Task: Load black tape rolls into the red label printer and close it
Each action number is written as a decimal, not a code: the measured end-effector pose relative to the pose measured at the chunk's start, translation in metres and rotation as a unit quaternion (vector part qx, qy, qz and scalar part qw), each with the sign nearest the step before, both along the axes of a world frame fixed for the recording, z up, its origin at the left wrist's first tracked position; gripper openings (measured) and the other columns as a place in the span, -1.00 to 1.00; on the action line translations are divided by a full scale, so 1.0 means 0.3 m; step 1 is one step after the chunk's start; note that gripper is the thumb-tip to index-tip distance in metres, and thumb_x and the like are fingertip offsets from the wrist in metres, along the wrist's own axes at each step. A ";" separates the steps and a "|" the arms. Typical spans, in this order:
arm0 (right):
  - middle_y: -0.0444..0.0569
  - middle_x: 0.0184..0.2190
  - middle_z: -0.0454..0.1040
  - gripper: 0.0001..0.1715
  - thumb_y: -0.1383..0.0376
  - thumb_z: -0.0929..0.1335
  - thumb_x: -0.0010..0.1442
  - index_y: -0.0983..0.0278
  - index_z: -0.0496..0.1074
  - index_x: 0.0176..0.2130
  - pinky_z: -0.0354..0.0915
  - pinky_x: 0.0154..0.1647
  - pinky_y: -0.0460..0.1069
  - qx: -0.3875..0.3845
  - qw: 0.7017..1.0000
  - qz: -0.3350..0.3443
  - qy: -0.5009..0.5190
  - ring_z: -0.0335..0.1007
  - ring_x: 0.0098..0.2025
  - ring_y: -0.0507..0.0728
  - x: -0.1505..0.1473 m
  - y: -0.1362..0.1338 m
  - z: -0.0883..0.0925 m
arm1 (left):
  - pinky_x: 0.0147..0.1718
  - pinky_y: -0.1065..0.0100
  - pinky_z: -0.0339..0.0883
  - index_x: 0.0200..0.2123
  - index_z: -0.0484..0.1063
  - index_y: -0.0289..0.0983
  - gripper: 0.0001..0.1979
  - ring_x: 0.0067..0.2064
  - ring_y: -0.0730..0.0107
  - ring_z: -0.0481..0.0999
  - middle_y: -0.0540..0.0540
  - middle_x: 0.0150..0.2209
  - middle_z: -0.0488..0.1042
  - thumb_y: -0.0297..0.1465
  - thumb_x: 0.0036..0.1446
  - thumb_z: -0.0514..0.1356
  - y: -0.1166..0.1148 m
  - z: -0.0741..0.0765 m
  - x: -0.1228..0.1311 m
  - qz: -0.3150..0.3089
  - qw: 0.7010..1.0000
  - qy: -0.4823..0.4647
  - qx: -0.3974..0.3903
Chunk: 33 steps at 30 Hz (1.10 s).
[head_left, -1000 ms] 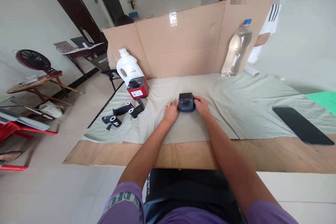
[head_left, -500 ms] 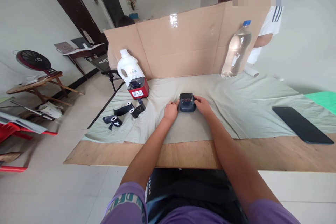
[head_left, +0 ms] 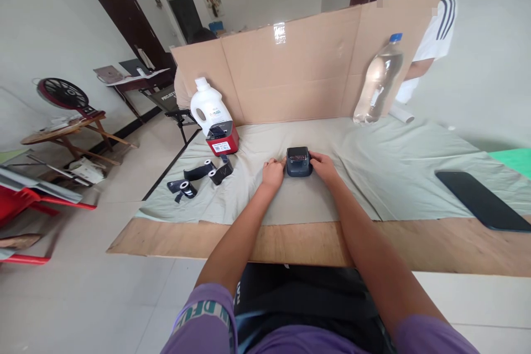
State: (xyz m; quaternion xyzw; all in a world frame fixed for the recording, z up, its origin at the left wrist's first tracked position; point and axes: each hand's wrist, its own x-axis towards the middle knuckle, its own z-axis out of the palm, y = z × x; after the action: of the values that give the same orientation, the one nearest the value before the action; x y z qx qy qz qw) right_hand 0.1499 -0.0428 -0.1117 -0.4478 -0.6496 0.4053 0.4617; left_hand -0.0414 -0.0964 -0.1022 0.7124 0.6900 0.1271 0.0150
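Nothing on the table (head_left: 290,243) has shifted since a second ago; only my view has drifted slightly. I see my left hand (head_left: 272,172) and right hand (head_left: 323,167) clasped against either side of the small dark blue printer (head_left: 298,161), a squat box with a dark top panel, sitting on the grey cloth (head_left: 373,177). Black rolls (head_left: 199,177) lie well to its left.

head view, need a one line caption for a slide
Left hand and right hand clasp a small dark blue box-shaped device on a pale green cloth.
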 end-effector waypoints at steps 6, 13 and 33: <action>-0.10 0.04 0.60 -0.40 0.38 0.25 0.08 0.24 0.58 0.07 0.26 0.29 0.11 -0.012 1.000 -0.008 0.002 0.47 0.13 0.19 0.002 0.004 -0.009 | 0.09 0.13 0.22 0.34 0.28 -0.26 -0.45 0.13 0.06 0.40 -0.33 -0.10 0.58 -0.56 0.31 -0.03 0.002 -0.004 -0.003 -0.001 1.000 0.011 -0.007; -0.08 0.02 0.61 -0.42 0.36 0.26 0.08 0.25 0.58 0.05 0.25 0.30 0.17 -0.008 1.000 0.000 0.004 0.49 0.12 0.24 0.002 0.016 -0.029 | 0.13 0.13 0.23 0.34 0.29 -0.25 -0.43 0.17 0.06 0.40 -0.31 0.00 0.57 -0.57 0.29 -0.01 0.003 -0.035 0.000 0.006 1.000 -0.019 0.020; -0.04 -0.03 0.63 -0.44 0.35 0.25 0.05 0.27 0.60 0.00 0.30 0.26 0.17 0.002 0.999 -0.028 0.036 0.53 0.06 0.23 -0.017 -0.002 -0.015 | 0.25 0.22 0.26 0.30 0.35 -0.22 -0.37 0.19 0.19 0.47 -0.12 0.17 0.51 -0.62 0.18 0.01 0.000 -0.068 -0.001 0.005 0.954 -0.290 0.074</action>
State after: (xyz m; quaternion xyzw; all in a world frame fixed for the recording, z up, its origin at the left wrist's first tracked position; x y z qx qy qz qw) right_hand 0.1447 -0.0433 -0.1162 -0.4500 -0.6205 0.4066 0.4971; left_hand -0.0417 -0.0964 -0.1227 0.6402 0.6485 0.3789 0.1616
